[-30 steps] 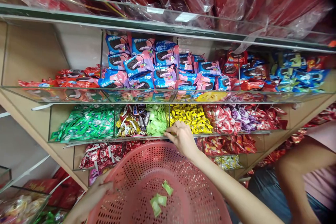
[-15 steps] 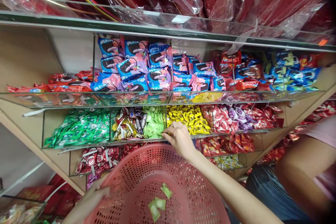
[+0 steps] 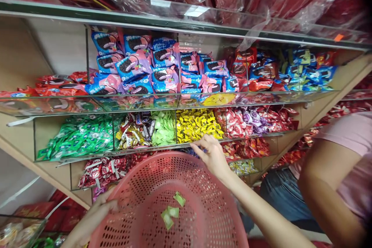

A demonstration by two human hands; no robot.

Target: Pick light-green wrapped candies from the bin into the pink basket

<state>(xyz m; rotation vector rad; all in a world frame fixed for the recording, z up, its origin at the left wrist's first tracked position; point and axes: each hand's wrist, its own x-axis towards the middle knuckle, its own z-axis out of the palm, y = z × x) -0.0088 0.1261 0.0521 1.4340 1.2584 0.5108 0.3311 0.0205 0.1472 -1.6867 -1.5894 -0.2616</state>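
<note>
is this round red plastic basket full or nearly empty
Nearly empty: the red plastic basket shows only three small pale-green wrapped candies on its bottom; its nearest edge is out of frame.

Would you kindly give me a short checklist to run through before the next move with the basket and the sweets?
1. Basket supported: ok; the left hand grips its left side.
2. Sweets inside the basket: ok; three light-green packets lie on its bottom.
3. Right hand free of sweets: cannot tell; nothing shows clearly between its fingers.
4. Light-green sweets available on the shelf: ok; a pile sits just left of the yellow sweets.
5. Room beside the right arm: ok, as far as seen; the other person is at the right, not touching it.
</note>
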